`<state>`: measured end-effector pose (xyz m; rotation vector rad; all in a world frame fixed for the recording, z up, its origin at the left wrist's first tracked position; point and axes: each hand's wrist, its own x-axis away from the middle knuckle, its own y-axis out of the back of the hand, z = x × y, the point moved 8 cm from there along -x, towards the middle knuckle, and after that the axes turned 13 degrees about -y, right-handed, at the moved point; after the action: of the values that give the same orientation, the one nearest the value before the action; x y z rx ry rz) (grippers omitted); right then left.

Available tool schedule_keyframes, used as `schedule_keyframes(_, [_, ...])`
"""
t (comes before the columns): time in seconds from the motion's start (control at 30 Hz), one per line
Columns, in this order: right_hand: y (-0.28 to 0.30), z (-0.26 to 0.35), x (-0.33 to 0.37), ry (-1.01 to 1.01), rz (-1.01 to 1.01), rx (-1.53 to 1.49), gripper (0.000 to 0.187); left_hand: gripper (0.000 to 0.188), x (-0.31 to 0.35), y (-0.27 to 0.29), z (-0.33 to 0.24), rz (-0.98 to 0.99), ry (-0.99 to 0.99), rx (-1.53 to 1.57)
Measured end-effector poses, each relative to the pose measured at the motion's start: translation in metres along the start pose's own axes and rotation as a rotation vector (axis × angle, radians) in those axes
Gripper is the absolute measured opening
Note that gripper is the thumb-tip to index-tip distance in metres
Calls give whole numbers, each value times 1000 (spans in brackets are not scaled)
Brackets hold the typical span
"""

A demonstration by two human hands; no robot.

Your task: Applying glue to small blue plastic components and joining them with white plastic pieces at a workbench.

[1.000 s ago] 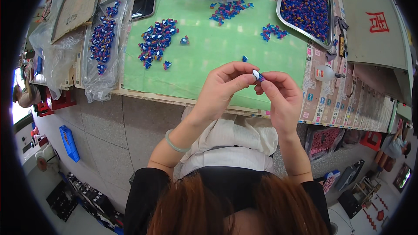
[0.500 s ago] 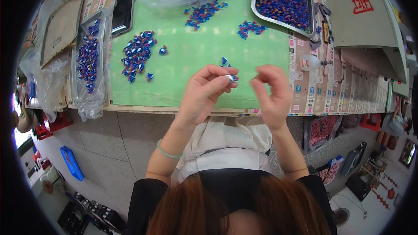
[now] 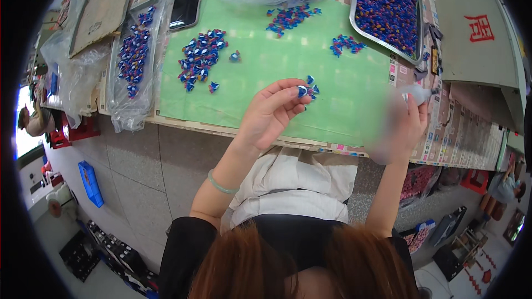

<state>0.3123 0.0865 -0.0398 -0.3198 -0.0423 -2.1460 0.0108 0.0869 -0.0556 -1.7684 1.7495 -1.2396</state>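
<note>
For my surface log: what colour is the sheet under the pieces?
The sheet is light green, clearest in the head view.

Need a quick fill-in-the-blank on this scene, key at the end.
1. The left hand pinches a piece over the ____ mat.
2. The right hand is at the bottle, to the ____ of the mat.
3. The bracelet circles the person's ____ forearm.

Missing words: green; right; left.

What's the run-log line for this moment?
Left hand: pinching blue-and-white piece | right hand (blurred): at white bottle, contact unclear | green mat: loose pieces
</note>
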Motion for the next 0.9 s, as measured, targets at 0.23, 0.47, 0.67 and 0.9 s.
schedule_keyframes(0.23, [-71,6,68,-245,355,-63,33,19,0,3,4,-10,17,27])
schedule_keyframes(0.47, [-103,44,96,56,426,18,33,19,1,3,8,-3,46,29])
schedule_keyframes(0.67, [-113,47,102,107,437,195,27,20,1,4,8,9,46,28])
schedule_keyframes(0.9, [-116,41,102,76,434,205,26,20,2,5,9,8,55,28])
